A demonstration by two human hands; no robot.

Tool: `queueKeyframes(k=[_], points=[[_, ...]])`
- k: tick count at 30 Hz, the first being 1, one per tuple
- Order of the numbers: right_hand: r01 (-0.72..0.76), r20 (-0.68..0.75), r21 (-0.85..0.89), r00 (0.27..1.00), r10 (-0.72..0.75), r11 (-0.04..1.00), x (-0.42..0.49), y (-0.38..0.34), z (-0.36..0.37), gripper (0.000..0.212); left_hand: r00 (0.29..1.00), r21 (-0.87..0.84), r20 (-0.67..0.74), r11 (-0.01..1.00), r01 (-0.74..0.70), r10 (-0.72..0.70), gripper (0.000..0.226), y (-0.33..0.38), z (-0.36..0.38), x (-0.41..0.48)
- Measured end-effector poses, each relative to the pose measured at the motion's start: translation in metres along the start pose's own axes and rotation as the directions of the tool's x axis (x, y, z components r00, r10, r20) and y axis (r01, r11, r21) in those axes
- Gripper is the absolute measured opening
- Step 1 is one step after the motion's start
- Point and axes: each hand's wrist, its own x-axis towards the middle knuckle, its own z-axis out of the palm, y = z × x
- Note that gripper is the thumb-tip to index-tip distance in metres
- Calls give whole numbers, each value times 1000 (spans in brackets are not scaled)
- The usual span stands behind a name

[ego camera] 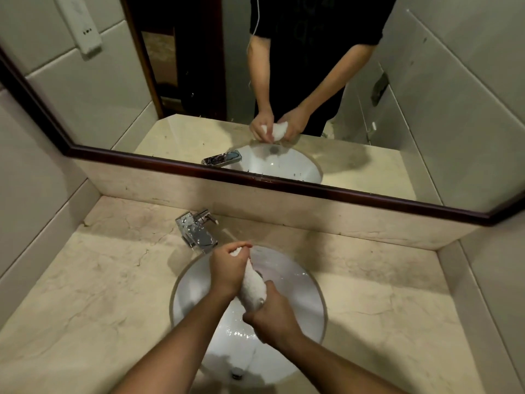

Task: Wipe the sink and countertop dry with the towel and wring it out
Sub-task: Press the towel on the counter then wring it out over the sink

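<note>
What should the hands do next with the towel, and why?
Probably twist the towel, ends turning opposite ways: the left hand and right hand each grip one end of it, rolled up, above the sink, so squeezed water would fall in.

Over the sink (298, 285), your hands take up the middle of the bowl: left hand (227, 273) and right hand (272, 319), both wrapped round the towel (254, 288). The faucet (196, 231) stands just beyond your left hand at the back rim. The surface (383, 308) lies open on either side, walled behind by the backsplash (312, 211).
</note>
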Motion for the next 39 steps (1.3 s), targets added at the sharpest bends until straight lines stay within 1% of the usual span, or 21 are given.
queueKeyframes(k=[6, 10, 14, 16, 19, 21, 23, 25, 27, 29, 30, 31, 32, 34, 35, 36, 38, 39], points=[[-42, -76, -3, 996, 42, 999, 13, 17, 25, 70, 998, 81, -57, 996, 27, -23, 18, -20, 11, 7], [-36, -107, -33, 994, 32, 999, 10, 17, 26, 72, 998, 105, -62, 994, 33, -26, 19, -21, 12, 6], [-20, -129, -34, 992, 15, 999, 0, 11, 17, 75, 997, 56, -22, 995, 77, -75, 15, -10, 11, -1], [-5, -134, -10, 991, 4, 1000, -7, 6, 6, 70, 996, -8, -2, 996, 92, -92, 27, 5, 10, -6], [-3, -158, 83, 987, 17, 997, -22, -2, -13, 56, 991, -83, 93, 991, 105, -97, 28, 35, 5, -10], [8, -198, 196, 980, 32, 981, -32, -5, -27, 53, 979, -158, 171, 977, 141, -114, 37, 53, -2, -12], [48, -259, 306, 965, 35, 951, -43, -10, -42, 55, 961, -288, 240, 936, 204, -136, 53, 69, -11, -19], [132, -313, 361, 950, -14, 923, -56, -18, -57, 62, 940, -357, 309, 897, 259, -149, 56, 86, -22, -33], [227, -324, 414, 942, -90, 882, -68, -23, -68, 72, 908, -387, 389, 868, 311, -152, 57, 98, -27, -46], [288, -295, 494, 943, -154, 821, -80, -26, -74, 77, 883, -429, 447, 831, 354, -146, 65, 109, -25, -55], [300, -270, 544, 947, -175, 784, -85, -28, -76, 76, 883, -437, 450, 828, 351, -136, 71, 115, -23, -60], [312, -251, 584, 947, -199, 749, -91, -29, -78, 73, 898, -437, 423, 840, 322, -124, 75, 120, -20, -63], [323, -237, 616, 946, -222, 719, -95, -30, -81, 67, 919, -441, 380, 853, 280, -105, 75, 124, -19, -66], [333, -227, 656, 943, -243, 677, -103, -31, -87, 58, 948, -493, 311, 841, 222, -67, 59, 129, -18, -71], [333, -233, 662, 943, -238, 672, -105, -29, -91, 57, 948, -535, 313, 816, 220, -51, 50, 130, -19, -72], [331, -244, 663, 944, -224, 671, -107, -27, -94, 54, 941, -577, 337, 782, 235, -34, 47, 129, -22, -73], [289, -230, 714, 957, -175, 638, -109, -24, -98, 41, 909, -619, 417, 738, 270, 18, 56, 124, -28, -73], [269, -215, 730, 963, -162, 628, -111, -22, -99, 38, 890, -609, 455, 744, 275, 43, 64, 121, -32, -73]])
